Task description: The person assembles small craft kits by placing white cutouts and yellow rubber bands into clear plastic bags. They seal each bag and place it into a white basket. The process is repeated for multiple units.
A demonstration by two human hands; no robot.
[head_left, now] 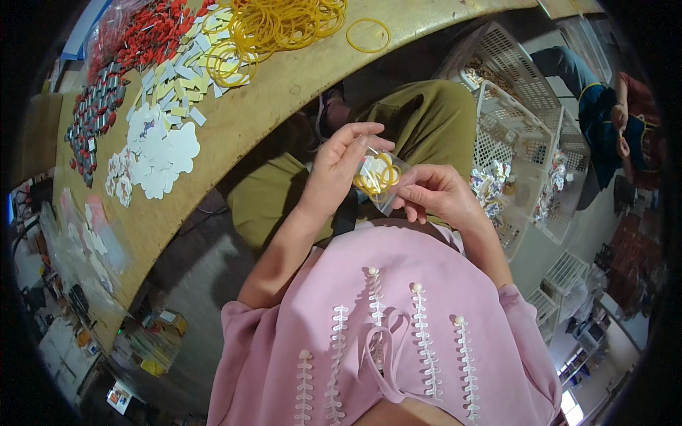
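Observation:
A small clear plastic bag (384, 186) is held above my lap between both hands. Inside it lie yellow rubber bands and white pieces. My left hand (339, 165) pinches the bag's upper left end, thumb against fingers. At the lower right edge, my right hand (439, 193) grips it between thumb and fingers. On the table to the left are a heap of yellow rubber bands (280, 25), white and pale yellow slips (179, 86), white scalloped cards (162, 157), red small parts (153, 39) and grey-and-red cylinders (96, 113). One loose rubber band (368, 35) lies near the table edge.
The curved table edge (234, 157) runs along my left. Pale plastic crates (508, 135) stand at my right, with filled small bags (490, 186) in them. Clear plastic bags (89, 231) lie at the table's left end. Another person (604, 121) sits at far right.

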